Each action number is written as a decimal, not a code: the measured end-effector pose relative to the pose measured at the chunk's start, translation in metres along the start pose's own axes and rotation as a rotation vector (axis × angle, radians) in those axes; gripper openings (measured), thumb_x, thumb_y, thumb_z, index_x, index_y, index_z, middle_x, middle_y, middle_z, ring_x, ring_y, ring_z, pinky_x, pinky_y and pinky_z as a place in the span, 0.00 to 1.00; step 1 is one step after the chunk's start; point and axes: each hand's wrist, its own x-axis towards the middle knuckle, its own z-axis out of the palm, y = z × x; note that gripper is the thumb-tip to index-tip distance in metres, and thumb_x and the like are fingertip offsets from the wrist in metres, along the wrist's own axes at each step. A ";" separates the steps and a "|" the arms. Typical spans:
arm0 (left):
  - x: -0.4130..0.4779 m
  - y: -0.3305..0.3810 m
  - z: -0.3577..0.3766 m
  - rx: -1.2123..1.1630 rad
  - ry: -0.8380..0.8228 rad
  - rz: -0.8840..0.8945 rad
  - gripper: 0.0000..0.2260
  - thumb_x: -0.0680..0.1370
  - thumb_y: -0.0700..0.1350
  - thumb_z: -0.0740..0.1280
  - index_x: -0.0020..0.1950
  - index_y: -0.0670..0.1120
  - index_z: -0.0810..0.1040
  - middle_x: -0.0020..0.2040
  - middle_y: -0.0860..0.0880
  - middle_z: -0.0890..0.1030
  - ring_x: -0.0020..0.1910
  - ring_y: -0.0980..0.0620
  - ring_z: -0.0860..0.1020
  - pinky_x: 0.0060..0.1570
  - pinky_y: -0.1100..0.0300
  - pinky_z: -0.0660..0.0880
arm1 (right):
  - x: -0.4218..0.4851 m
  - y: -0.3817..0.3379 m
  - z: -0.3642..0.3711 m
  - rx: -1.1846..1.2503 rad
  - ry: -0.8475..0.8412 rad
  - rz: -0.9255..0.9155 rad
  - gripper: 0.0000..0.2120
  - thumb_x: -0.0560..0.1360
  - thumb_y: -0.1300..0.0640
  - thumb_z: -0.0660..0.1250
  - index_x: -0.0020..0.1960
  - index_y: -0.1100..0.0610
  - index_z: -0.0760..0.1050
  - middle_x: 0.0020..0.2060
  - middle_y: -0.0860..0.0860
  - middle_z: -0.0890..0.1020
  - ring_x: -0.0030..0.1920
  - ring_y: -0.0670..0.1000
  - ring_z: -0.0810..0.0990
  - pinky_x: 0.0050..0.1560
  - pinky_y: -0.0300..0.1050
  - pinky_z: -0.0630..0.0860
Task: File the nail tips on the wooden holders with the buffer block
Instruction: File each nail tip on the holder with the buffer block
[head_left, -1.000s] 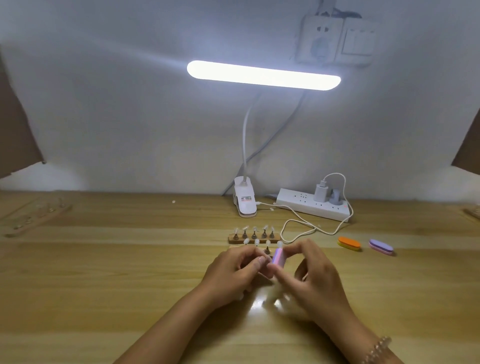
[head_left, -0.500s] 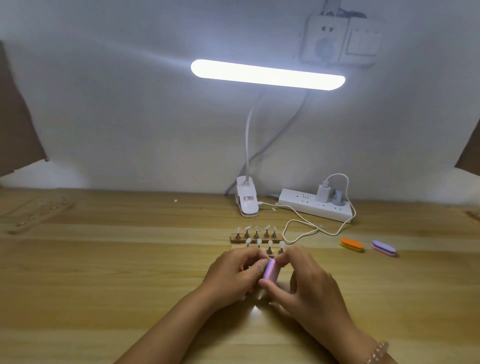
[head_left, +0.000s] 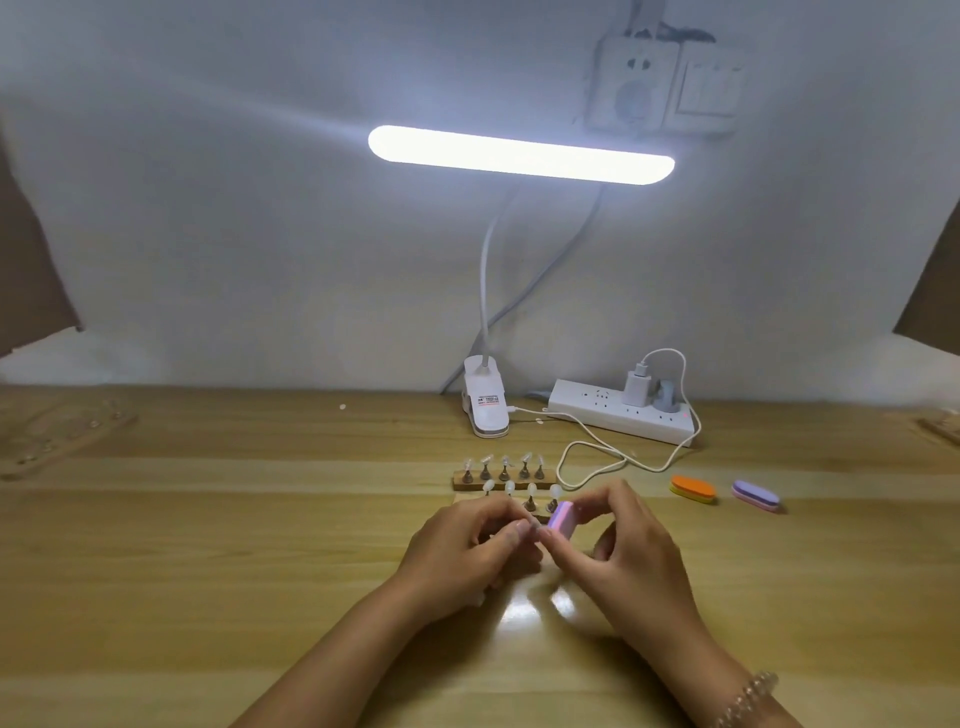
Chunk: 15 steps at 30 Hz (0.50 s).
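Two wooden holders stand mid-table, each with a row of clear nail tips on small metal stands: the far holder (head_left: 501, 479) and a near holder (head_left: 537, 512) partly hidden by my hands. My right hand (head_left: 621, 551) grips a pink and purple buffer block (head_left: 561, 518) between thumb and fingers. My left hand (head_left: 467, 545) pinches a small nail tip on its stand (head_left: 531, 525), held against the block's edge. The tip itself is mostly hidden by my fingertips.
An orange buffer (head_left: 692, 488) and a purple buffer (head_left: 756, 495) lie to the right. A clip lamp base (head_left: 484, 405), a white power strip (head_left: 621, 410) and a looping white cable (head_left: 597, 457) sit behind the holders. Another holder (head_left: 57, 431) lies far left.
The buffer block in my right hand has slid back and forth against the tip, dropping lower and then rising a little. Both hands stay close together in front of the near holder.
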 end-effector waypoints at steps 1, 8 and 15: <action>0.000 0.000 0.000 0.027 -0.001 0.009 0.07 0.76 0.55 0.62 0.46 0.60 0.80 0.40 0.59 0.83 0.34 0.50 0.81 0.36 0.43 0.80 | -0.001 0.001 0.002 -0.030 -0.022 -0.026 0.17 0.66 0.39 0.73 0.46 0.46 0.71 0.43 0.39 0.77 0.33 0.43 0.75 0.35 0.41 0.72; -0.001 -0.001 -0.001 0.061 -0.017 0.022 0.08 0.76 0.57 0.62 0.47 0.61 0.80 0.41 0.58 0.83 0.38 0.51 0.82 0.38 0.43 0.80 | 0.000 0.002 0.002 -0.041 -0.050 -0.023 0.17 0.68 0.40 0.73 0.46 0.47 0.71 0.44 0.40 0.76 0.34 0.42 0.74 0.36 0.41 0.73; 0.000 0.000 -0.001 0.054 -0.004 0.013 0.07 0.77 0.54 0.62 0.46 0.60 0.81 0.39 0.58 0.82 0.36 0.51 0.81 0.38 0.43 0.80 | -0.002 0.000 0.003 -0.039 -0.104 -0.065 0.18 0.67 0.37 0.71 0.47 0.47 0.71 0.44 0.39 0.76 0.34 0.47 0.75 0.36 0.43 0.74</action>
